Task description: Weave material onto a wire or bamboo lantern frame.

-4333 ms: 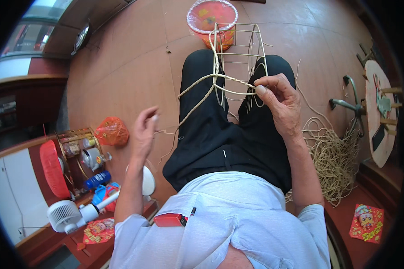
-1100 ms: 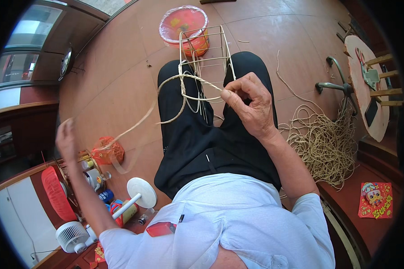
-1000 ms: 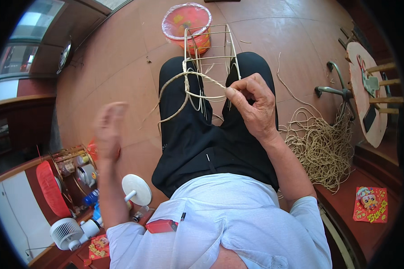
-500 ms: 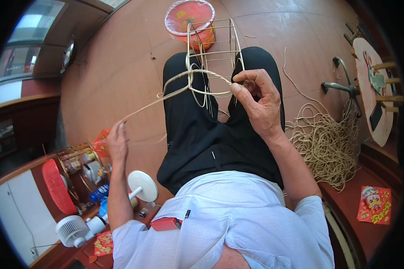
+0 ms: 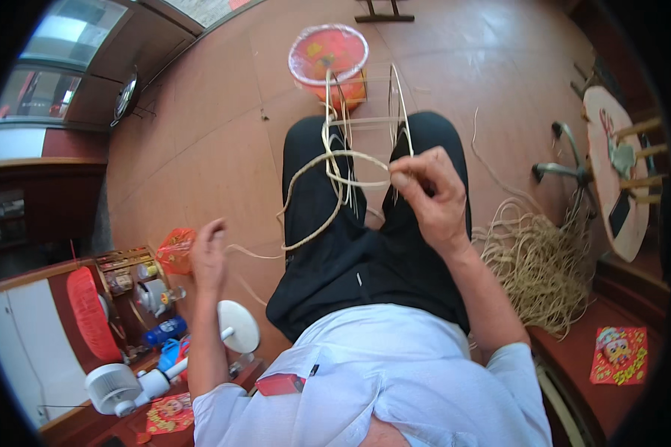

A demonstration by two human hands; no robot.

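Observation:
A tall, box-like frame of thin pale rods stands between my knees, its curved rim facing me. My right hand is closed, thumb and fingers pinching the right side of that rim. A pale twisted cord arches over the rim, loops down across my left thigh and trails off toward the left. Lower left, my left hand is raised off the frame with its fingers stretched out. The cord's thin stretch passes close beside its fingers, and I see no grip on it.
A red bucket with a clear plastic liner stands beyond the frame. A tangled heap of cord lies at right, near a metal-legged chair base and a round wooden stool. A white fan and a shelf with containers are at left.
The cord between my left hand and the rim was stretched taut and now hangs in a slack loop. My left hand's fingers have spread; the right hand keeps its pinch on the rim.

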